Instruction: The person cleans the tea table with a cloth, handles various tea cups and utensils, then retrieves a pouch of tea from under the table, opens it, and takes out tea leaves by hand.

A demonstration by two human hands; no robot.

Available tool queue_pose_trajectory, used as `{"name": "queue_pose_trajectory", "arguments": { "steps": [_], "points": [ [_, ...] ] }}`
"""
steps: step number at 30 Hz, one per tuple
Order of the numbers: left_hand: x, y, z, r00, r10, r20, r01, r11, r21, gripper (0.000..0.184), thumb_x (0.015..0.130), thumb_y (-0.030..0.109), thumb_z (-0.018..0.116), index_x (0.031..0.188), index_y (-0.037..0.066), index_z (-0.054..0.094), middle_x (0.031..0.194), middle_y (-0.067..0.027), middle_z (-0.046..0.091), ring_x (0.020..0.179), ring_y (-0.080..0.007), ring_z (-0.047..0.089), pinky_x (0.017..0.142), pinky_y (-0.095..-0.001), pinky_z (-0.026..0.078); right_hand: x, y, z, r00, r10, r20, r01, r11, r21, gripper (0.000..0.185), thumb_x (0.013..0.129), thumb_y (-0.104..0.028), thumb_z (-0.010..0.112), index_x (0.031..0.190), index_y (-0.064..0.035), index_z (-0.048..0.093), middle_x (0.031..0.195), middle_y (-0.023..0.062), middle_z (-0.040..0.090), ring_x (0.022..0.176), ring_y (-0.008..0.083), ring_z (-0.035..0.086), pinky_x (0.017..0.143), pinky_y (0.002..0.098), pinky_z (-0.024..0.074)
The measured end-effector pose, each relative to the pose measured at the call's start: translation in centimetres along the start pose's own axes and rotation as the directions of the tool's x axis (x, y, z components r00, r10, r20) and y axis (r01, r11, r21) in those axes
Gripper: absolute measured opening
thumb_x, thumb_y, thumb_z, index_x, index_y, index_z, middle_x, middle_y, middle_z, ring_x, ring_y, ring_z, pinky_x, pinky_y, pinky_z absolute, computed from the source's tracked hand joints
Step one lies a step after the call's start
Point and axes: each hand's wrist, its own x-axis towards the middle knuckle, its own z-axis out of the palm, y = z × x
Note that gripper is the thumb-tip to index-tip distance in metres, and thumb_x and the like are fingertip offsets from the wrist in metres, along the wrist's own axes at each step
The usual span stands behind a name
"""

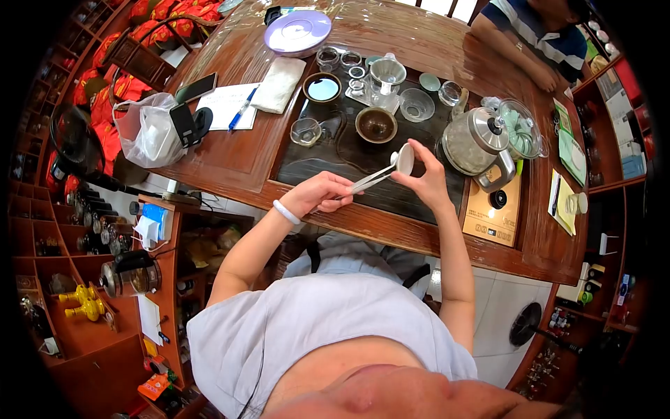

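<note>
My left hand (pixel 324 193) is closed around the thin handle end of a white long-handled utensil (pixel 372 180); I cannot tell whether its two slim strips belong to one pair of tongs or to two spoons. A white bangle (pixel 286 212) circles that wrist. My right hand (pixel 427 178) pinches a small white dish (pixel 405 160) by its edge between thumb and fingers, at the utensil's far end. My hands are apart, joined only through what they hold, above the near part of the dark tea tray (pixel 300 167).

Just beyond the dish, a brown bowl (pixel 376 140) sits on the tray, with a glass bowl (pixel 417 117) farther back and right. A strainer (pixel 388 72) stands near them, on the far side. To the left are a faceted glass cup (pixel 306 132) and, beyond it, a dark round bowl (pixel 306 89). A glass kettle (pixel 464 146) with a metal lid is to the right of my right hand.

Left of the tray, a white towel (pixel 278 85) and a blue pen (pixel 242 109) lie on the wooden table (pixel 237 160). At the far right, a person in a striped shirt (pixel 530 35) rests an arm on the table.
</note>
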Motion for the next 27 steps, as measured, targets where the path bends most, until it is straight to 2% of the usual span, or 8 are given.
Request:
{"name": "queue_pose_trajectory", "arguments": {
  "steps": [4,6,8,14,17,21,23,27],
  "points": [
    [-2.8,0.9,-0.8,0.978,0.154,-0.144,-0.141,0.986,0.092,0.021,0.082,0.006,0.053,0.1,-0.003,0.058,0.064,-0.0028,0.053,0.037,-0.0025,0.034,0.032,-0.0169,0.021,1.0,-0.2,0.6,0.966,0.112,-0.232,-0.113,0.994,0.006,0.067,0.06,-0.026,0.078,0.114,0.0025,0.051,0.109,0.0155,0.057,0.097,0.0279,0.057,0.083,0.0354,0.0447],
    [-4.2,1.6,-1.2,0.908,0.278,-0.314,-0.231,0.956,0.179,0.019,0.082,0.006,0.052,0.098,-0.002,0.057,0.063,-0.002,0.052,0.037,-0.0028,0.034,0.032,-0.0171,0.022,1.3,-1.1,1.5,0.98,-0.139,-0.142,0.079,0.929,-0.362,0.066,0.058,-0.026,0.079,0.113,-0.0001,0.053,0.105,0.0153,0.059,0.092,0.027,0.058,0.081,0.0356,0.044],
    [-4.9,1.9,-2.0,0.799,0.412,-0.438,-0.357,0.911,0.206,0.016,0.079,0.005,0.054,0.095,-0.001,0.055,0.063,-0.0008,0.052,0.037,-0.003,0.034,0.033,-0.0171,0.023,1.4,-1.7,4.3,0.97,-0.242,-0.015,0.215,0.888,-0.407,0.07,0.054,-0.03,0.079,0.111,-0.0003,0.052,0.102,0.0165,0.059,0.09,0.0311,0.056,0.079,0.0388,0.0432],
    [-5.1,2.3,-5.7,0.597,0.547,-0.587,-0.408,0.837,0.366,0.024,0.076,0.003,0.062,0.097,0.001,0.051,0.065,0.0005,0.053,0.044,-0.0021,0.04,0.036,-0.0166,0.029,3.4,-2.6,12.6,0.938,-0.277,0.209,0.34,0.85,-0.402,0.072,0.056,-0.033,0.077,0.114,-0.0011,0.048,0.106,0.0109,0.056,0.094,0.0256,0.052,0.08,0.0384,0.0372],
    [-2.4,1.9,-9.9,0.35,0.794,-0.496,-0.292,0.596,0.748,0.04,0.07,0.011,0.071,0.101,-0.005,0.052,0.07,0.0005,0.056,0.061,-0.0042,0.049,0.054,-0.0187,0.04,4.4,-3.0,14.6,0.951,-0.191,0.243,0.283,0.854,-0.437,0.075,0.056,-0.033,0.077,0.115,0.0002,0.047,0.106,0.012,0.056,0.093,0.026,0.053,0.079,0.0382,0.0375],
    [-0.7,3.4,-10.0,0.392,0.824,-0.41,-0.11,0.484,0.868,0.062,0.062,0.024,0.076,0.108,-0.01,0.051,0.081,-0.0127,0.063,0.068,-0.0158,0.059,0.062,-0.0271,0.046,5.2,-3.4,15.5,0.975,-0.105,0.193,0.186,0.866,-0.464,0.08,0.056,-0.033,0.078,0.119,0.0014,0.042,0.102,0.0118,0.056,0.089,0.0263,0.054,0.076,0.0382,0.0373],
    [-0.1,4.1,-9.4,0.367,0.89,-0.27,0.133,0.238,0.962,0.072,0.06,0.031,0.077,0.112,-0.011,0.05,0.093,-0.0241,0.062,0.086,-0.0288,0.061,0.075,-0.0342,0.048,5.1,-2.6,16.0,0.977,-0.149,0.154,0.205,0.865,-0.458,0.084,0.056,-0.034,0.078,0.121,0.0022,0.038,0.099,0.0119,0.056,0.088,0.0261,0.053,0.074,0.0386,0.0361],
    [0.2,5.3,-10.5,0.527,0.767,-0.366,0.157,0.336,0.929,0.072,0.059,0.032,0.077,0.11,-0.012,0.052,0.101,-0.0273,0.059,0.097,-0.0333,0.058,0.082,-0.0364,0.046,5.1,-2.3,15.6,0.976,-0.151,0.16,0.211,0.848,-0.487,0.083,0.057,-0.034,0.078,0.12,0.002,0.039,0.099,0.0116,0.057,0.088,0.026,0.053,0.075,0.0394,0.0356]
  ]
}}
